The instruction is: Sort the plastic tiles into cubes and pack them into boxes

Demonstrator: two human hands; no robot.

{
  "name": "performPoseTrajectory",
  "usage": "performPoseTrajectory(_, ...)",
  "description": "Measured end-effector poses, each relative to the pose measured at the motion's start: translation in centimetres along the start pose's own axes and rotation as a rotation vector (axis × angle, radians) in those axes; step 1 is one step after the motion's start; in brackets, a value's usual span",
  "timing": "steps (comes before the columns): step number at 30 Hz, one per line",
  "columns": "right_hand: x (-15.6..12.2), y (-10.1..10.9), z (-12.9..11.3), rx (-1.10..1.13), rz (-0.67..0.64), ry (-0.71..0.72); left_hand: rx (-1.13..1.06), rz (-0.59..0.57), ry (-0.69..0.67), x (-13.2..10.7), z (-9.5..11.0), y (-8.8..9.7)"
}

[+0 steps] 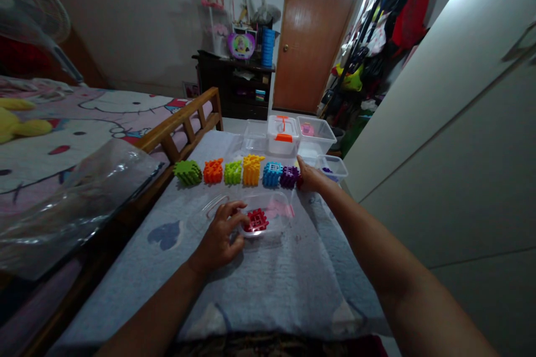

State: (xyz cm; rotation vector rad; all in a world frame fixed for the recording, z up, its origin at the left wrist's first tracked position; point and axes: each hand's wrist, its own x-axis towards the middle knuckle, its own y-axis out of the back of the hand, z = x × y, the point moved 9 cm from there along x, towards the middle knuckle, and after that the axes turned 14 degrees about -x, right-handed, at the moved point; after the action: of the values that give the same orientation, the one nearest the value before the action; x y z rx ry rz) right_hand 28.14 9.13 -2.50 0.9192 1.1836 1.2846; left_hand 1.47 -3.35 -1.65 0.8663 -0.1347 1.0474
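Note:
My left hand (224,233) is at the left side of a shallow clear plastic container (274,199). Its fingers are curved but apart, and a fingertip touches the red interlocking plastic pieces (256,220) lying inside. Farther forward, my right hand (310,176) is closed at the right end of a row of coloured stacks. A bit of red shows under its fingers, beside the purple stack (289,177). Leftward from there stand stacks in blue (272,174), yellow (252,170), lime green (233,172), orange (213,171) and darker green (188,173).
Behind the row are a lidded clear box with an orange handle (283,135), an open clear bin (320,134) and a small container with purple pieces (333,167). A wooden bed rail (184,122) borders the cloth-covered surface (268,290) on the left; a white cabinet (452,139) stands right.

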Motion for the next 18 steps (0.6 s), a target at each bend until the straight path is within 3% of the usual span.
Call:
performPoseTrajectory(10,0.3,-1.3,0.2,-0.021,-0.012,-0.005,0.021,0.044,-0.004,0.2,0.0,0.4)
performPoseTrajectory(18,0.4,-1.9,0.0,-0.022,-0.057,-0.025,-0.035,-0.008,-0.013,0.2,0.2,0.0)
